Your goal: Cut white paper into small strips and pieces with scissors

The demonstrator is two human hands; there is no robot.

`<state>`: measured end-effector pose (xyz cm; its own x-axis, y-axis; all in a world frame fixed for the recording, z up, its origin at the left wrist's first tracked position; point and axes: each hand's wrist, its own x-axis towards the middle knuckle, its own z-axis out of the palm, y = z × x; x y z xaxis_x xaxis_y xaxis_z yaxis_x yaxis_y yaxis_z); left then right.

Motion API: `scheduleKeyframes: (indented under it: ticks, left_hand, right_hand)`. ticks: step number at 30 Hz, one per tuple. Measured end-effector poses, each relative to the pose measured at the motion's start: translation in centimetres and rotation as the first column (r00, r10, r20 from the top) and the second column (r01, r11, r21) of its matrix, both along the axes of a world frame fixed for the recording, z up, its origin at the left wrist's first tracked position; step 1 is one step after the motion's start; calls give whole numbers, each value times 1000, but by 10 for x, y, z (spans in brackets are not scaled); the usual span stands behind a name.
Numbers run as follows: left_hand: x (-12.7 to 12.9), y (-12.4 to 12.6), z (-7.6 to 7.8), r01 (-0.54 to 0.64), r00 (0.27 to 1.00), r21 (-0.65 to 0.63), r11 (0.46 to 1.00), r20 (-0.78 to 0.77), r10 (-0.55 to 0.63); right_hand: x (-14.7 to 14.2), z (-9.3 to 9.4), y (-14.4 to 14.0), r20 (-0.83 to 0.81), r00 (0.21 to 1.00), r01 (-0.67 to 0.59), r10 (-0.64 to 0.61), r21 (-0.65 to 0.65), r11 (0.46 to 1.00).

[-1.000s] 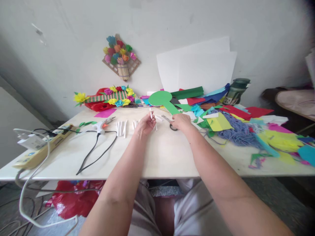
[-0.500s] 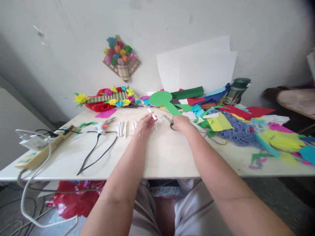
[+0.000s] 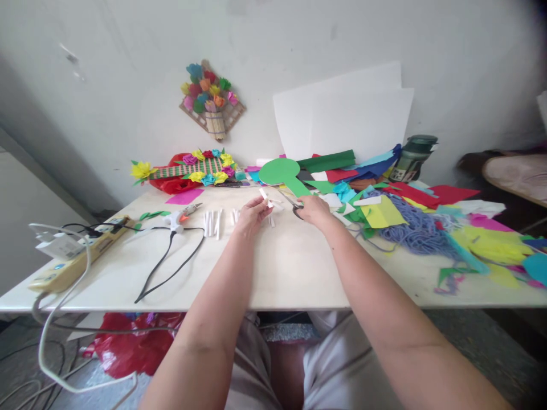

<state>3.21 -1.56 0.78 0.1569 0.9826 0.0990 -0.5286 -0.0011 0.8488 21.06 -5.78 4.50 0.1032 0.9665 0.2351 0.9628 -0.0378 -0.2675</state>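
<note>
My left hand [image 3: 255, 214] pinches a small white paper roll [image 3: 264, 196] between thumb and fingers. My right hand [image 3: 314, 209] is closed around the handles of a pair of scissors [image 3: 296, 207], whose blades point up and left toward the roll without touching it. Just behind the hands lies a green paper shape [image 3: 280, 172] with a round head and a strip-like stem. Several white rolls [image 3: 212, 224] lie in a group to the left of my left hand, and more short pieces are partly hidden by that hand.
A glue gun [image 3: 175, 221] with a black cord and a power strip [image 3: 81, 256] occupy the left side. Paper scraps [image 3: 384, 213], purple-blue yarn [image 3: 416, 230] and a dark bottle [image 3: 413, 158] crowd the right. A flower-decorated piece [image 3: 188, 169] lies at the back.
My right hand has shifted slightly up and left with the scissors, whose blades now show more clearly. The left hand keeps the white roll in nearly the same place.
</note>
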Motion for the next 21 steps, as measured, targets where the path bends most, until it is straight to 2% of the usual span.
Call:
scheduleKeyframes:
  ticks: [5,9,13,16,21]
  left_hand:
    - [1,0,0,-6,1000,6,1000,-17,6]
    - [2,0,-1,13,999,28,1000,-37,-12]
    - [1,0,-1,25,999,35,999,-37,-24]
    - [1,1,-2,28,999,38,999,-17,-28]
    - [3,1,-2,27,1000,38,999,-12,-27]
  right_hand:
    - [-1,-8,8,-320,945,-70,66,-1,998]
    - [-5,-13,9,-515,844,-193,150,-31,981]
    - [-9,-6,-1,-683,708,-301,181,-60,952]
    - [-11,-1,-6,-756,628,-357,183,-72,931]
    - [-15,-3,-7,-786,585,-419,200,-82,904]
